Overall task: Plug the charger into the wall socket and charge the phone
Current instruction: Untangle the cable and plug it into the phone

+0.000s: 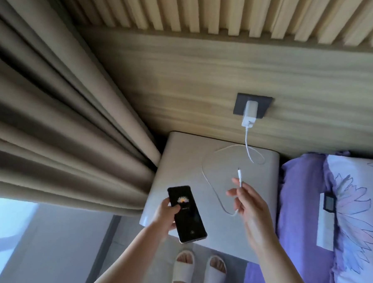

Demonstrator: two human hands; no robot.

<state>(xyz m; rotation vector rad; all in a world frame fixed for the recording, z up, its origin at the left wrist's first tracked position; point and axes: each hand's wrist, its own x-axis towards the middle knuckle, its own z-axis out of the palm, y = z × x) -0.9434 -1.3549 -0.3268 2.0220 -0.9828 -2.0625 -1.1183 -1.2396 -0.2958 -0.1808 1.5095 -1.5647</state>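
Observation:
A white charger (250, 114) sits plugged into the dark wall socket (240, 104) on the wooden panel. Its white cable (204, 172) drops from the charger and loops across the pale nightstand (180, 154). My right hand (250, 206) pinches the cable near its free end, and the connector tip (239, 171) points up, unattached. My left hand (166, 214) grips a black phone (187, 214) by its left edge over the nightstand's front left part. The phone's screen is lit and faces up. Phone and connector are apart.
Heavy beige curtains (63, 122) hang at the left, touching the nightstand's side. A bed with purple sheets (297, 201) and a floral pillow (354, 215) lies at the right. My feet in white slippers (198, 274) stand on the floor in front of the nightstand.

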